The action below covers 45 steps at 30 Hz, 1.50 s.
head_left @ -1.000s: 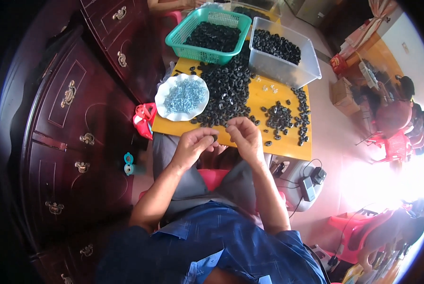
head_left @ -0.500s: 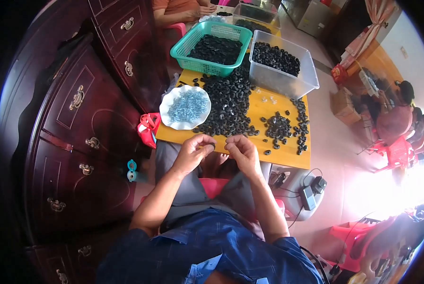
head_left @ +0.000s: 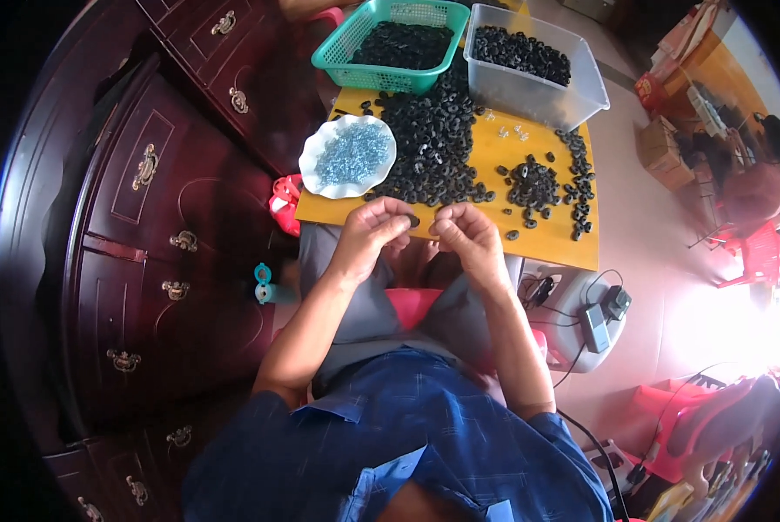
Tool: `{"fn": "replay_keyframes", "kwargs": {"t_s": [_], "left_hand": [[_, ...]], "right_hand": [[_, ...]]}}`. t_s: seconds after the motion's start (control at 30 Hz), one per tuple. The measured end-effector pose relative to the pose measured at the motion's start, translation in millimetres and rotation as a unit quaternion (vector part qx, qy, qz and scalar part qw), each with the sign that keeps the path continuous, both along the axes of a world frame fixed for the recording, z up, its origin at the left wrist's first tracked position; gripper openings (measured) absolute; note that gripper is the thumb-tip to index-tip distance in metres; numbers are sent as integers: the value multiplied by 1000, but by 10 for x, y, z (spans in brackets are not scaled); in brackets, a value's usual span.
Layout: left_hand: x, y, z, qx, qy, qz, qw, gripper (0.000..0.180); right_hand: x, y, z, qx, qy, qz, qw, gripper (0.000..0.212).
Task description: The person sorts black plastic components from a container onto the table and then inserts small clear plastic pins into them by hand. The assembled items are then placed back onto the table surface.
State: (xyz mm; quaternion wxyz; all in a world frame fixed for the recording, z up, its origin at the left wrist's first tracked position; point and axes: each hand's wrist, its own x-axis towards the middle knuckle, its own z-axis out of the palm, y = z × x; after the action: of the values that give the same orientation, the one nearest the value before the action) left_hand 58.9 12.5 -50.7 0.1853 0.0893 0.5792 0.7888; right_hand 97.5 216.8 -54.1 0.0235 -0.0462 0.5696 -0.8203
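Observation:
My left hand [head_left: 374,233] and my right hand [head_left: 462,233] are close together at the near edge of a small yellow table [head_left: 546,248]. Their fingertips pinch a small black ring-shaped part [head_left: 415,221] between them. A big heap of the same black parts [head_left: 431,143] lies on the table just beyond my hands. A smaller pile of black parts [head_left: 536,183] lies to the right. A white scalloped dish of small silvery-blue screws [head_left: 348,157] sits left of the heap.
At the table's far edge stand a green basket [head_left: 368,74] and a clear plastic bin [head_left: 538,96], both filled with black parts. Dark red wooden drawers [head_left: 164,200] stand on the left. Power adapters and cables [head_left: 594,317] lie on the floor at right.
My hands have stayed together at the table's near edge. The view has tilted down, so the table sits higher in the picture.

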Motion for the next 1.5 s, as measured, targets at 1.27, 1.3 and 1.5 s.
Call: {"fn": "replay_keyframes", "kwargs": {"t_s": [1.27, 1.3, 1.5], "left_hand": [[61, 31, -270, 11, -92, -61, 994, 15], [74, 38, -276, 19, -118, -59, 991, 15], [142, 32, -306, 98, -134, -132, 977, 14]], "right_hand": [[13, 37, -51, 259, 6, 43, 965, 15], [33, 20, -6, 237, -4, 45, 970, 18], [70, 40, -66, 229, 24, 59, 971, 23]]}}
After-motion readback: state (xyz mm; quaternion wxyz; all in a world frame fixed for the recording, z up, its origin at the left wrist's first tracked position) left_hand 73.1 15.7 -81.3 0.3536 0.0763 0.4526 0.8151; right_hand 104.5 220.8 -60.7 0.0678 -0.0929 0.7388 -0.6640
